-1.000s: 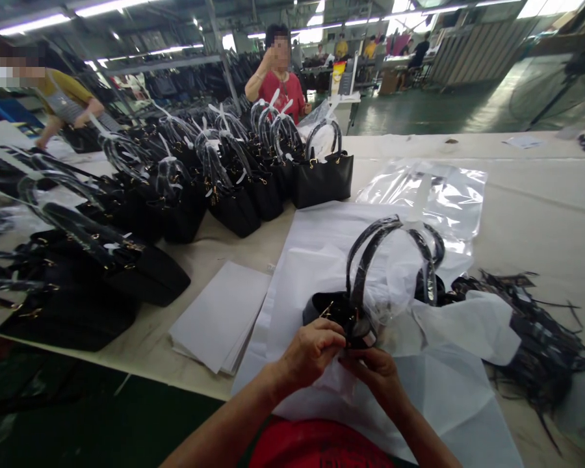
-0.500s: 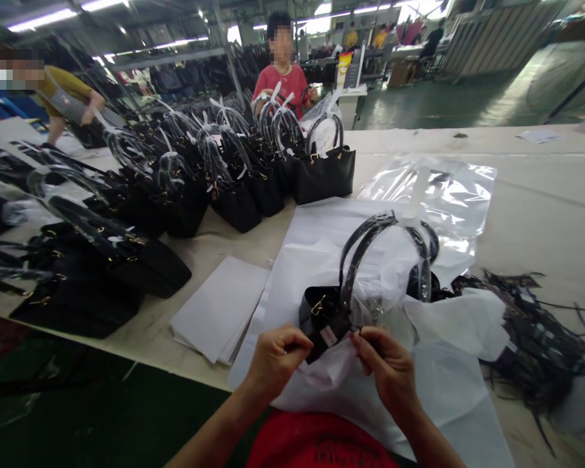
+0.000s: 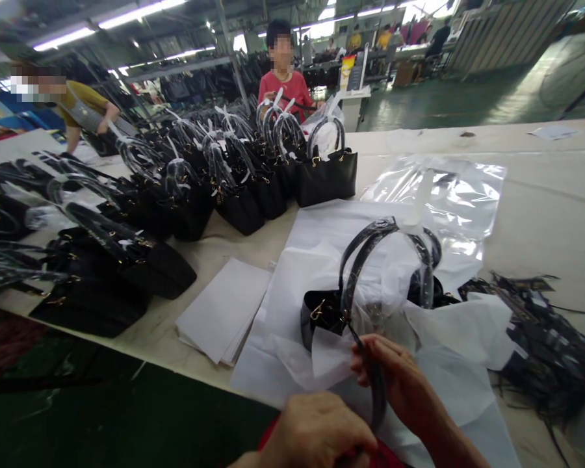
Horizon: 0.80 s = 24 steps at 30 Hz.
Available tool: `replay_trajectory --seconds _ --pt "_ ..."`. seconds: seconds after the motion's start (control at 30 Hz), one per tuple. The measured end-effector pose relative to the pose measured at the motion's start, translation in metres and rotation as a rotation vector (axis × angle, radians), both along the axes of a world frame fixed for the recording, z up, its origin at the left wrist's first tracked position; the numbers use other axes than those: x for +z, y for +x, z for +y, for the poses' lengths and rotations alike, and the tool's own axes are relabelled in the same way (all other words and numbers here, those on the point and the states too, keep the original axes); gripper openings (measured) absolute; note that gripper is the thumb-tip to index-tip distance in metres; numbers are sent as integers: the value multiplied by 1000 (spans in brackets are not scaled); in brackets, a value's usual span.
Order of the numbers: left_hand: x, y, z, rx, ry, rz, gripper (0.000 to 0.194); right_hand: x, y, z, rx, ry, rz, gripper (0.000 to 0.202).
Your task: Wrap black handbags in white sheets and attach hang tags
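Observation:
A black handbag (image 3: 314, 325) stands before me, wrapped partly in white tissue paper (image 3: 334, 364). Its two arched handles (image 3: 361, 260) are covered in clear plastic and joined at the top by a white tie. From the base of the near handle a black strip (image 3: 377, 396), blurred, runs down toward me. My right hand (image 3: 397, 370) has its fingers curled at this strip, to the right of the bag. Low and close to my body, my left hand (image 3: 322, 426) is closed near the strip's lower end; its fingertips are hidden, so what it holds cannot be made out.
White sheets (image 3: 224, 309) lie left of the bag. Many black handbags (image 3: 244, 205) crowd the table's left side. Clear plastic bags (image 3: 468, 195) lie behind, and a heap of black corded tags (image 3: 550, 344) at right. One person (image 3: 285, 88) stands across the table, another (image 3: 85, 107) at left.
My left hand has come down and toward my body, away from the black tag by the bag. My right hand has moved slightly right and down. The black strip now hangs toward me.

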State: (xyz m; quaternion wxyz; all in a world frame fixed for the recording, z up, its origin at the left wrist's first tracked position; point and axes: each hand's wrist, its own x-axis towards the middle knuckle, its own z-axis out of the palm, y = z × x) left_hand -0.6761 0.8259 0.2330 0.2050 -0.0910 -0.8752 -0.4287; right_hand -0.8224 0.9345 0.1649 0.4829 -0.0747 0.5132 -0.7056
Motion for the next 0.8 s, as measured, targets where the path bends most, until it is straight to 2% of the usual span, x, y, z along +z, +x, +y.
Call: replay_trajectory --seconds 0.07,0.13,0.17,0.23,0.3,0.37,0.43,0.53,0.6,0.67,0.7,0.77,0.8 --pt "-14 -16 7 -91 -23 74 17 3 -10 7 37 38 -45 36" --pt "-23 -28 5 -75 -159 91 28 3 -21 13 50 65 9 32" --pt "-28 -31 2 -18 -283 83 35 3 -26 16 59 75 73 32" --pt "-37 -36 -7 178 -557 86 42 2 -34 21 76 103 255 33" --pt "-47 -39 -18 330 -737 122 36 -1 -36 23 76 157 478 34" --pt "-55 -42 -31 329 -768 166 24 -7 -33 21 52 236 705 33" --pt "-56 -45 -46 300 -742 177 26 -18 -26 17 7 310 911 31" --pt "-47 -49 -73 408 -749 111 28 -35 -13 8 -37 400 1147 30" --pt "-41 -53 -88 455 -786 -27 24 -35 -7 6 -38 459 1305 33" --pt "-38 -56 -98 441 -776 -217 22 -21 -7 8 -81 486 1489 32" --pt "-39 -57 -101 426 -742 -302 21 -9 -12 10 -158 484 1590 28" --pt "-44 -57 -103 403 -653 -405 19 26 -29 10 -399 459 1782 15" --pt "-48 -55 -104 401 -616 -405 18 45 -41 8 -529 457 1866 20"
